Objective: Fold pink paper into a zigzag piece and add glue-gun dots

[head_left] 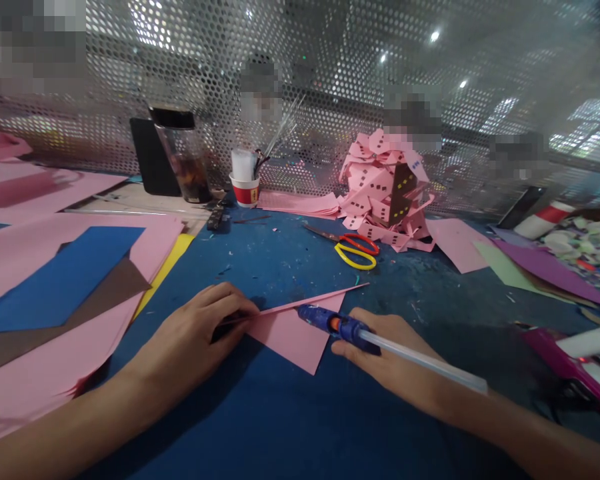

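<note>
- Left hand [197, 333] presses folded pink paper [293, 333] flat on blue table [280, 413].
- Right hand [385, 353] grips blue glue gun [340, 325], nozzle at paper's fold.
- Scissors [353, 250] lie beyond, near pink paper pile [387, 193].

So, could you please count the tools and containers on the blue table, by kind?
Glue gun, held in the right hand: 1
Scissors: 1
Clear jar with dark lid: 1
Red and white paper cup: 1
Total: 4
The left hand presses the pink paper piece; it is not counted.
</note>
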Demonstrator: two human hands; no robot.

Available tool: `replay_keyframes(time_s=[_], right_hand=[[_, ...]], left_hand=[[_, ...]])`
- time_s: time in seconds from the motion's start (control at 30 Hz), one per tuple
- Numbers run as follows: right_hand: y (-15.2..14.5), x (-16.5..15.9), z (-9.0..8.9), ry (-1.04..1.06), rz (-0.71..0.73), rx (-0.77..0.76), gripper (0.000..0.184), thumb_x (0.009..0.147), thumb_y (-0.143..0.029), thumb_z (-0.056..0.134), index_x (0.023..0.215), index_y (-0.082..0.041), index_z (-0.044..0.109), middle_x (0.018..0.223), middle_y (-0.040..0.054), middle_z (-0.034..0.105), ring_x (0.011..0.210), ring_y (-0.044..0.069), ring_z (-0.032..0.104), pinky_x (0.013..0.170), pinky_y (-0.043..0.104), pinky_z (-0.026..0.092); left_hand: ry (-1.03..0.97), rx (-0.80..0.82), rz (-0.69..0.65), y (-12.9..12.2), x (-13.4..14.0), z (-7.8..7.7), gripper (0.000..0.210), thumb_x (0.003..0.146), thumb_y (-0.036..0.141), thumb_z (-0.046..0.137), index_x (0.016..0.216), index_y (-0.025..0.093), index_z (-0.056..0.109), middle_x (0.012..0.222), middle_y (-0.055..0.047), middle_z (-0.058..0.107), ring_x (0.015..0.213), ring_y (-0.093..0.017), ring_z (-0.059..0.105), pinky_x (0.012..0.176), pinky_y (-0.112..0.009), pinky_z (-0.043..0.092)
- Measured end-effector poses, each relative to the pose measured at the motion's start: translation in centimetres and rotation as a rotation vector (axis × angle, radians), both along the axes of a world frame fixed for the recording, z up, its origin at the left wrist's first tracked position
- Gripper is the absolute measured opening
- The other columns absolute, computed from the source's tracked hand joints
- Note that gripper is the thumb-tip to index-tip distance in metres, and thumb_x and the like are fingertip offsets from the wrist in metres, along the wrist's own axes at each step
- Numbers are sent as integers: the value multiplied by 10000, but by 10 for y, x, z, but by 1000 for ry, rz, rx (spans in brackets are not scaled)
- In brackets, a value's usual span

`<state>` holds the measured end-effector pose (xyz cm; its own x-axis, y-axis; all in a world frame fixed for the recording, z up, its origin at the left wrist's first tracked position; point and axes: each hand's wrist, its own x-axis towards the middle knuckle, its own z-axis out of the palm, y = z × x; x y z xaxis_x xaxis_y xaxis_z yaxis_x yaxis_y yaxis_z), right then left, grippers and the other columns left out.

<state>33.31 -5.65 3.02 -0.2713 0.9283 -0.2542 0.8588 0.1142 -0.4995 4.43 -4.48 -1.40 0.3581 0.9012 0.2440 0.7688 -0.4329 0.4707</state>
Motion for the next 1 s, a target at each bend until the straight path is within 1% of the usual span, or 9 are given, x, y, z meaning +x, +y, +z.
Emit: replay_keyframes(time_s=[0.1, 0.33, 0.53, 0.7, 0.87, 1.0], right_hand=[[0, 4, -1, 1, 14, 12, 226, 859, -422, 628, 787, -226, 544, 657, -51, 599, 549, 103, 510, 480, 225, 273], [1, 12, -4, -25, 61, 93, 243, 874, -451, 619, 803, -231, 544, 699, -46, 644, 582, 114, 554, 494, 233, 259], [3, 15, -5, -50, 90, 135, 262, 884, -459, 608, 789, -226, 537, 661, -43, 629, 539, 110, 522, 491, 236, 236], [2, 18, -3, -63, 87, 127, 271, 892, -464, 596, 788, -222, 535, 675, -30, 643, 550, 118, 539, 499, 239, 236], [3, 21, -1, -91, 98, 133, 261, 886, -452, 605, 787, -220, 540, 658, -28, 638, 529, 118, 529, 494, 248, 230], [4, 23, -1, -91, 113, 146, 261, 903, -457, 582, 795, -222, 541, 688, -26, 655, 557, 126, 555, 502, 252, 231]], left_hand=[[8, -5, -4, 0, 0, -1, 195, 912, 334, 506, 962, 262, 680, 1017, -28, 648, 919, -201, 619, 775, -308, 514], [16, -23, -3, 0, -2, -1, 207, 917, 347, 498, 988, 269, 677, 1046, -35, 653, 939, -209, 621, 793, -319, 516], [12, -19, -1, 0, -1, 1, 228, 915, 369, 488, 974, 267, 683, 1048, -45, 663, 925, -219, 631, 778, -334, 524], [22, -7, -5, 0, 0, 1, 236, 924, 362, 478, 977, 264, 686, 1038, -54, 669, 920, -220, 635, 768, -328, 527], [19, 4, -10, 0, -1, 0, 227, 920, 352, 489, 977, 263, 690, 1040, -52, 671, 925, -217, 634, 772, -316, 526], [16, -1, -4, 0, -1, 0, 222, 914, 362, 492, 973, 276, 688, 1035, -45, 670, 936, -227, 637, 780, -332, 529]])
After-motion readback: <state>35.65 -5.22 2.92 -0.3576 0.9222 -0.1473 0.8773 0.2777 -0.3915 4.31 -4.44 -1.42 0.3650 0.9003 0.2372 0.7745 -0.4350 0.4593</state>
